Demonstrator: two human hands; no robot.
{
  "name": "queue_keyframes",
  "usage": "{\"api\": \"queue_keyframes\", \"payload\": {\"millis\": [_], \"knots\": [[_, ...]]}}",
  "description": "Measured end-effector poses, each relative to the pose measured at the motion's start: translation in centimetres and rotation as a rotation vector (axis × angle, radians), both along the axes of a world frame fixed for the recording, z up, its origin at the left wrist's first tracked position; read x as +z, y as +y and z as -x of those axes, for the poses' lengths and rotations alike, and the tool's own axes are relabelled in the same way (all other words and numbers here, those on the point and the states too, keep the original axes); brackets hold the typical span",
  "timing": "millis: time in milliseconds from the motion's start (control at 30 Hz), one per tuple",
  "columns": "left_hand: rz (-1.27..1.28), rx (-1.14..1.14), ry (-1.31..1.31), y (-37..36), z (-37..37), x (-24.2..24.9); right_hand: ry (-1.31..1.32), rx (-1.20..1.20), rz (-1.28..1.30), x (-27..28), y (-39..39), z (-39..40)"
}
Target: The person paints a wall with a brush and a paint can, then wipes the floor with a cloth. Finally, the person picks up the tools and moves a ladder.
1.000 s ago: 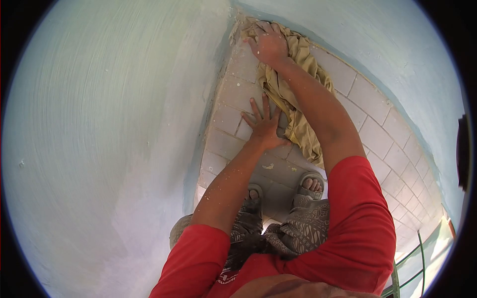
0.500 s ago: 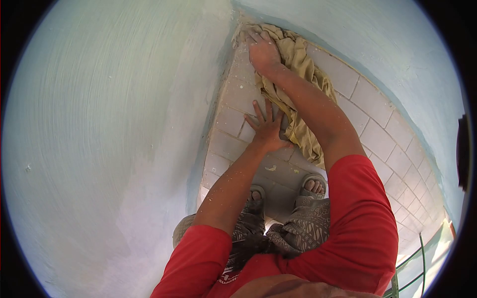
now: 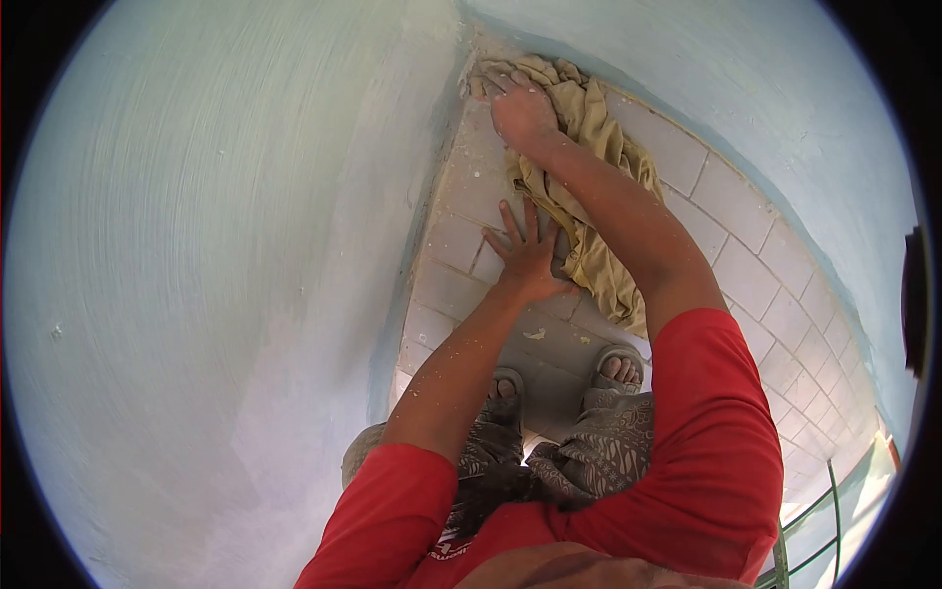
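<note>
A crumpled khaki cloth (image 3: 589, 123) stretches over the tiled floor, from the far corner back toward my feet. My right hand (image 3: 523, 110) is on the cloth's far end, close to the corner, with its fingers bent and pressing the fabric. What lies beneath the fingers is hidden. My left hand (image 3: 530, 257) rests flat on the tiles with fingers spread, right beside the cloth's left edge, and holds nothing.
A pale painted wall (image 3: 216, 255) rises on the left, and another wall (image 3: 765, 88) closes the right side. My sandalled feet (image 3: 618, 368) stand on the tiles, with small flakes (image 3: 535, 334) before them. Green metal bars (image 3: 832, 520) show at lower right.
My right hand has shifted slightly down, away from the corner, and the far end of the cloth has moved a little with it. My left hand stays in place.
</note>
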State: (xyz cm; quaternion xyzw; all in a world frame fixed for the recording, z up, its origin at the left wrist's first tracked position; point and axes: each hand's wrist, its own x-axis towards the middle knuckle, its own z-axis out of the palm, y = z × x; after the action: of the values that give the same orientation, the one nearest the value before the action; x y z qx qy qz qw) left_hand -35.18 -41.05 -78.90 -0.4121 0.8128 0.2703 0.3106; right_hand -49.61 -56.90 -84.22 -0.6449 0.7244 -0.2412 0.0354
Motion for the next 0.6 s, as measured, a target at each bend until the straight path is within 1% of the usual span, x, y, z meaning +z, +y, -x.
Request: {"api": "queue_keyframes", "payload": {"millis": [33, 100, 133, 200, 233, 300, 333, 400, 433, 467, 500, 533, 600], "knots": [[-0.008, -0.002, -0.022, 0.0, 0.0, -0.1, 0.006, -0.002, 0.004, 0.9, 0.6, 0.2], [-0.015, -0.014, -0.053, -0.3, -0.2, -0.3, -0.229, 0.196, -0.266, 2.0, 1.3, 0.6], [-0.010, -0.012, -0.048, -0.3, -0.2, -0.3, -0.231, 0.193, -0.266, 2.3, 1.2, 1.0], [-0.011, -0.005, -0.039, 0.0, -0.2, -0.3, -0.381, -0.048, -0.030, 2.8, 0.7, 1.7], [-0.003, -0.004, -0.028, 0.0, -0.2, -0.3, -0.380, -0.046, -0.032, 3.0, 0.2, 2.0], [0.005, -0.001, -0.016, -0.1, -0.2, -0.3, -0.261, -0.079, -0.313, 3.1, -1.2, 2.0], [0.004, -0.002, -0.011, -0.1, -0.3, -0.3, -0.261, -0.079, -0.314, 2.9, -1.1, 1.6], [0.008, 0.001, 0.000, -0.1, -0.1, -0.3, -0.146, 0.020, -0.202, 2.4, -0.6, 0.6], [-0.002, -0.001, -0.018, 0.0, 0.0, -0.2, -0.141, 0.019, -0.197, 1.6, -0.3, 0.6], [-0.011, -0.007, -0.039, -0.2, -0.1, -0.2, -0.201, 0.096, -0.125, 0.7, 0.2, 0.8], [-0.009, -0.007, -0.041, -0.5, -0.1, -0.1, -0.263, 0.177, -0.056, 0.9, 0.5, 0.8], [-0.001, 0.001, -0.022, -0.4, -0.2, -0.1, -0.266, 0.180, -0.060, 1.1, 0.1, 1.2], [-0.006, 0.015, -0.005, 0.2, -0.3, -0.1, -0.355, -0.091, -0.058, 1.7, -0.8, 2.6]]}}
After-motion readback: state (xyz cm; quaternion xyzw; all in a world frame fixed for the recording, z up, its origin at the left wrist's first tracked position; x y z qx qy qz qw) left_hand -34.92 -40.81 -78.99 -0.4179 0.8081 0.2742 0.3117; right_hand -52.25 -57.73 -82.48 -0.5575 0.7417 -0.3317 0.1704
